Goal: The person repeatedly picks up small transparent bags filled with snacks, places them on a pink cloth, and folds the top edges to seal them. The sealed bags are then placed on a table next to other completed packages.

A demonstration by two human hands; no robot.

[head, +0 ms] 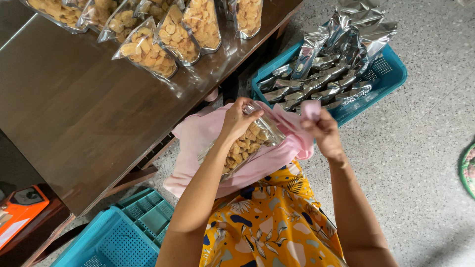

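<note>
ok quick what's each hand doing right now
Left hand: closed on the top edge of the clear snack pouch.
Right hand: closed, pinching a fold of the pink cloth.

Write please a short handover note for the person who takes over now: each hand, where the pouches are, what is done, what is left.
Left hand: grips the top edge of a clear snack pouch lying on the pink cloth in the lap.
Right hand: pinches a corner of the pink cloth, raised beside the pouch.
Done: several filled pouches lie on the brown table.
Left: the pouch in hand is not yet with them. Empty silver pouches are piled in the blue basket on the floor. I cannot tell whether the held pouch is sealed.
</note>
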